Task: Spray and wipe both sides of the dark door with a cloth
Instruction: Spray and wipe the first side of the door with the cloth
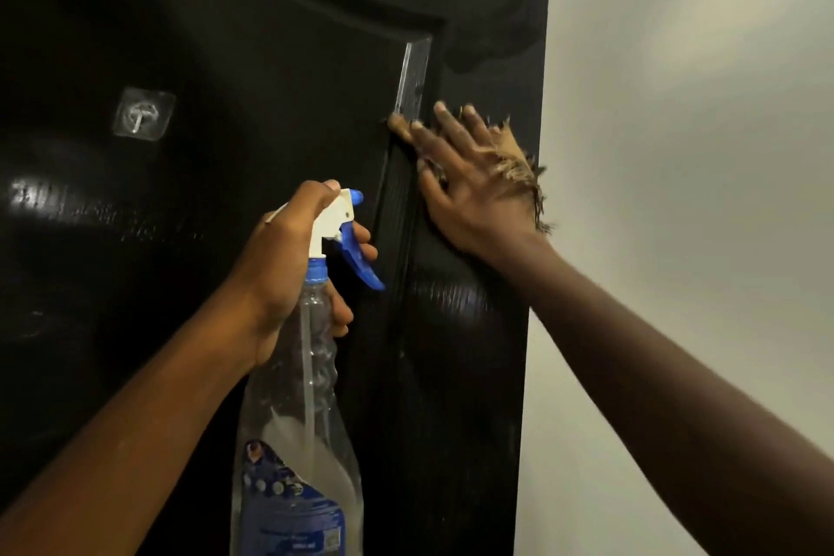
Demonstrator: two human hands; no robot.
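Nearest, at six o'clock, the left hand (293,257) curls round the neck of the spray bottle (311,375). Its fingers wrap in front of the blue trigger, and the nozzle faces the dark door (225,59). Farther off, at two o'clock from the nozzle, the right hand (465,181) lies flat with its fingers spread. It presses the frayed tan cloth (519,167) against the door's edge strip, arm stretched upward. This looks like the wiping step. The next move likely calls for sweeping the cloth up to the damp-looking patch (492,41) at twelve o'clock.
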